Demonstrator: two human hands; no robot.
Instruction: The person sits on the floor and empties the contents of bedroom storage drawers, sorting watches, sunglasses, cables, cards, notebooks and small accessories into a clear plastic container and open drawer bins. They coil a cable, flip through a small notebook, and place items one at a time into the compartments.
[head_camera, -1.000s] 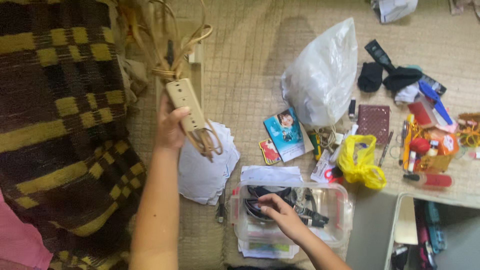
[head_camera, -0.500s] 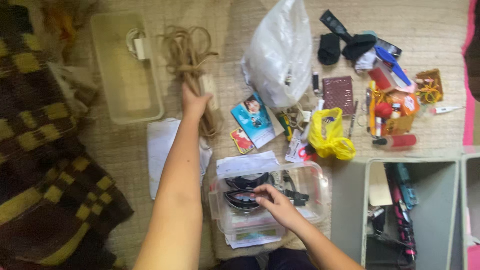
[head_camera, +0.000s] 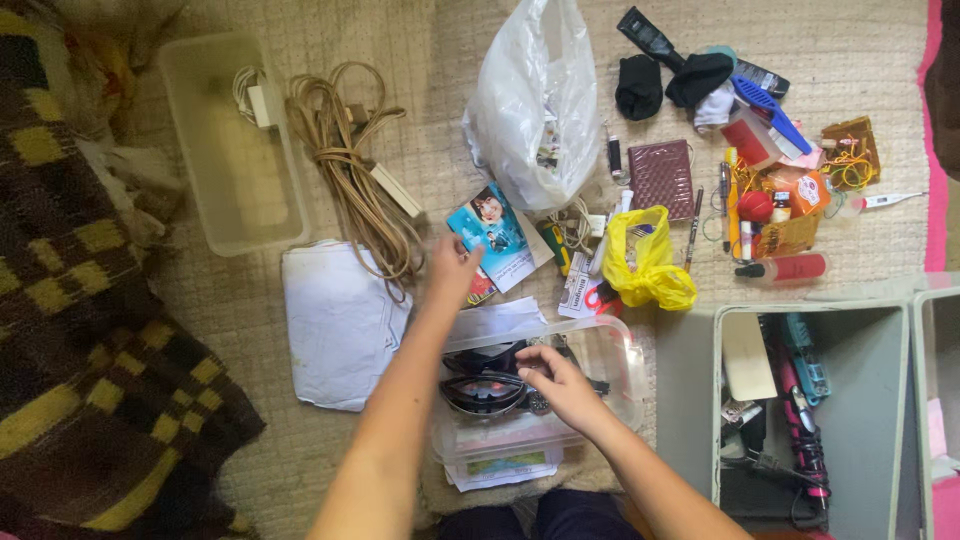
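So we're using the clear plastic box (head_camera: 610, 350) in front of us as the landmark. Far up-left of it sits an empty-ish pale tub (head_camera: 215, 205) with a white plug inside, and right beside that a coil of beige cord (head_camera: 345, 170) with its power strip. Directly left of the box lies a stack of white paper (head_camera: 340, 320). Just above the box's left corner there's a small blue booklet with a cartoon face (head_camera: 492, 232). Further up, a big white plastic bag (head_camera: 535, 105), and to the box's upper right a knotted yellow bag (head_camera: 645, 265). A grey bin (head_camera: 880, 400) is off to the right.

Our left hand (head_camera: 452, 270) is loosely open, fingertips on the booklet's edge, holding nothing. Our right hand (head_camera: 555, 380) is curled narrow inside the box, pinching at the dark sunglasses (head_camera: 480, 392) lying there.
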